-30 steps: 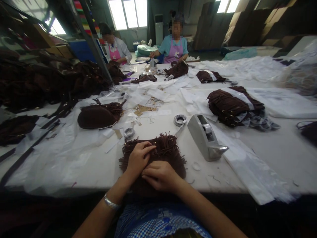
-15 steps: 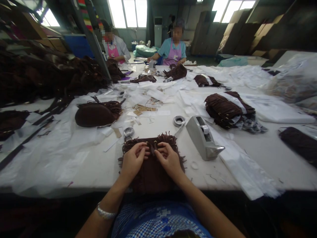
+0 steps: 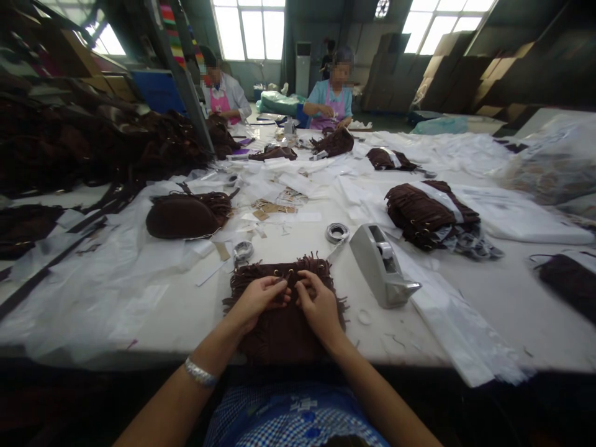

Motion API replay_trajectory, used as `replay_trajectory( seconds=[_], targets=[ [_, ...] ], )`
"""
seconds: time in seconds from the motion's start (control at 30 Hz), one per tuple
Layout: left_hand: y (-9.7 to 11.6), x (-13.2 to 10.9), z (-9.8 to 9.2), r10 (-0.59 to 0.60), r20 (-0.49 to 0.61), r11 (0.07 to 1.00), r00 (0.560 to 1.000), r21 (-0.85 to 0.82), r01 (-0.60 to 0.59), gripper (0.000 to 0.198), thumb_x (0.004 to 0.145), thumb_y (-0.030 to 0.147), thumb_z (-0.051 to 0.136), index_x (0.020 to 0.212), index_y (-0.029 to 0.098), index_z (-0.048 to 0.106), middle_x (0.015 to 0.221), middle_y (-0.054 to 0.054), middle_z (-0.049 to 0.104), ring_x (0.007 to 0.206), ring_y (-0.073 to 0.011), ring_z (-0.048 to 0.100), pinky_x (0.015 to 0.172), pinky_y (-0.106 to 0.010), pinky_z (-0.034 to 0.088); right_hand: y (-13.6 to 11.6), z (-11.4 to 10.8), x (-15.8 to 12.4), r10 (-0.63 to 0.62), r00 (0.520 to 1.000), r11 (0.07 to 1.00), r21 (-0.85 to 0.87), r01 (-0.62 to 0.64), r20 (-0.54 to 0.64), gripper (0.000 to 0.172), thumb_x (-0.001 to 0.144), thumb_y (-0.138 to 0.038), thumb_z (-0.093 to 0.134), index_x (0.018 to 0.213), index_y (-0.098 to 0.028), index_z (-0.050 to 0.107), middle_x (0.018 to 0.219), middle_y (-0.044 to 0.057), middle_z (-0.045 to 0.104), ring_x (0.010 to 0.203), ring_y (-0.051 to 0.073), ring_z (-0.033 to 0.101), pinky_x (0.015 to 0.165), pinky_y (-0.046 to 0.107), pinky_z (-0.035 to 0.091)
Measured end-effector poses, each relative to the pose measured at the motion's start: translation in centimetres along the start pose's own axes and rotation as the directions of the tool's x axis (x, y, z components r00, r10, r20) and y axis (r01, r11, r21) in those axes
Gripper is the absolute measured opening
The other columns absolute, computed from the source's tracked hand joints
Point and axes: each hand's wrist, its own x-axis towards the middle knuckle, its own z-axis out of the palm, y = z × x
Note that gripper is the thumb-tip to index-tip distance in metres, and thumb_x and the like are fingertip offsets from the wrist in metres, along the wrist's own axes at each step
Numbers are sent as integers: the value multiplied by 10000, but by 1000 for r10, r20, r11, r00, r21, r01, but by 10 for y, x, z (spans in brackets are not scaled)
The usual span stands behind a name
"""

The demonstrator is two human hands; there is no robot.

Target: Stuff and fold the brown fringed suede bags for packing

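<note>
A dark brown fringed bag (image 3: 282, 338) lies flat at the table's front edge, with gold eyelets along its top. A dark drawstring (image 3: 291, 276) comes out at the eyelets near the middle. My left hand (image 3: 261, 302) is closed over the bag's upper part, thumb and fingers pinching the drawstring. Close beside it, my right hand (image 3: 319, 305) pinches the other side of the drawstring, its fingers curled. The cord between the fingertips is small and partly hidden by them.
A grey tape dispenser (image 3: 382, 267) stands to the right. Two rolls (image 3: 337, 233) lie beyond the bag. Other brown bags (image 3: 181, 216), a banded bundle (image 3: 431, 214) and plastic sleeves (image 3: 456, 323) lie around. Two people (image 3: 330, 102) work across the table (image 3: 195, 316).
My left hand has shifted slightly right and turned, its thumb now over the drawstring. My right fingers have curled in more. Across the table, a person's arm has drawn in towards the chest.
</note>
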Motion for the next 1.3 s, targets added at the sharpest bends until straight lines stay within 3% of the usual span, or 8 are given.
replay_trajectory(
  seconds=[0.17, 0.43, 0.7, 0.8, 1.0, 1.1, 1.2, 1.3],
  targets=[
    [-4, -4, -7, 8, 21, 1000, 1000, -11, -8, 345, 770, 398, 776, 948, 111, 704, 859, -72, 710, 737, -122, 657, 684, -224, 563, 8, 3, 9, 3, 999, 997, -79, 1, 50, 340, 912, -236, 535, 1235, -208, 637, 1062, 51, 732, 696, 151, 700, 746, 291, 566],
    [3, -11, -23, -64, 47, 998, 997, -19, 65, 263, 782, 338, 777, 871, 99, 711, 825, -71, 708, 690, -113, 657, 668, -218, 574, 9, 4, 10, 53, 995, 994, -101, -45, 79, 369, 914, -274, 529, 1258, -211, 647, 1060, 59, 748, 683, 170, 714, 746, 320, 582],
    [4, -26, 16, -80, 73, 952, 994, -290, 98, 179, 898, 178, 638, 1040, 95, 710, 1035, -152, 741, 895, -186, 717, 810, -303, 605, 0, 1, 5, -23, 999, 1000, 9, 23, -26, 273, 944, -307, 521, 1141, -216, 686, 1053, 50, 746, 975, 205, 698, 895, 316, 535],
    [12, -34, 25, -111, 85, 918, 990, -373, 135, 175, 905, 159, 626, 1042, 85, 706, 1053, -155, 739, 902, -201, 726, 807, -317, 613, -1, -1, 3, -8, 997, 1000, 12, 9, -73, 278, 961, -299, 483, 1141, -214, 676, 1041, 54, 742, 939, 202, 697, 868, 320, 535],
    [37, -34, 28, -168, 9, 785, 986, -603, 140, 140, 928, 116, 565, 904, 70, 695, 1026, -147, 740, 906, -217, 736, 820, -346, 619, 0, -1, 6, -41, 999, 999, 13, 41, 27, 306, 910, -204, 509, 1168, -225, 672, 1149, 52, 721, 1070, 217, 666, 973, 353, 497],
    [23, -30, 33, -170, -28, 783, 985, -610, 118, 118, 915, 100, 573, 917, 83, 690, 1010, -135, 742, 880, -205, 738, 827, -339, 612, 3, -2, 7, 16, 999, 996, 91, -20, 41, 295, 920, -237, 508, 1163, -225, 675, 1162, 61, 715, 1066, 223, 671, 963, 368, 514],
    [-12, -29, 36, -64, -38, 869, 997, -493, 38, 222, 869, 189, 675, 1076, 111, 681, 995, -123, 743, 878, -206, 732, 827, -317, 600, -5, -9, 8, 111, 993, 968, 223, -114, 26, 303, 948, -347, 506, 1177, -211, 651, 1128, 85, 715, 869, 203, 710, 763, 333, 585],
    [-40, -30, 38, 73, -122, 926, 990, -359, -112, 378, 785, 390, 771, 1046, 129, 690, 936, -106, 738, 900, -231, 719, 786, -307, 598, -29, -20, 23, 23, 1000, 974, 225, -17, -21, 302, 952, -381, 529, 1176, -217, 648, 1042, 72, 729, 740, 163, 694, 686, 289, 580]
  ],
)
